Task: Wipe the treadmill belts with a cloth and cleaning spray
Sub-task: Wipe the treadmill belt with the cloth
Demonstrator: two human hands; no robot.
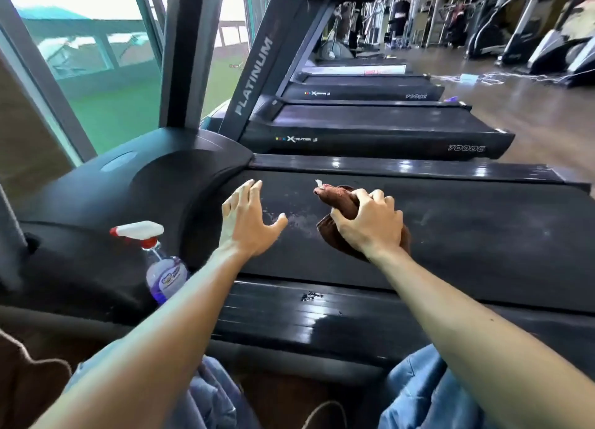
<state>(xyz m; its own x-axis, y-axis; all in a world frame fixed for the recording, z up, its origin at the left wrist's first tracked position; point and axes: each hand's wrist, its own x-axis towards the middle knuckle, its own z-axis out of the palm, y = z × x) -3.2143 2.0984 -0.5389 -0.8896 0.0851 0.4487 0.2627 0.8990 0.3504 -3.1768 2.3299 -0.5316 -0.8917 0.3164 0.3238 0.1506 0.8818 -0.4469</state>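
Room: gym floor, row of treadmills running far right, windows on the left.
Belt (450, 229): nearest one, dark, with pale wet streaks between the hands.
Right hand (370, 222): clenched round a bunched brown cloth (335, 200), pressing it on the belt.
Left hand (248, 216): released, fingers spread, over the belt's left end; contact unclear.
Spray (161, 261): standing near left on the motor cover, untouched.
Done: spraying, apparently; wiping under way.
Left: rest of this belt, the far belts.

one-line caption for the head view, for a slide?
Right hand wipes treadmill belt with brown cloth; left hand open; spray bottle alongside.
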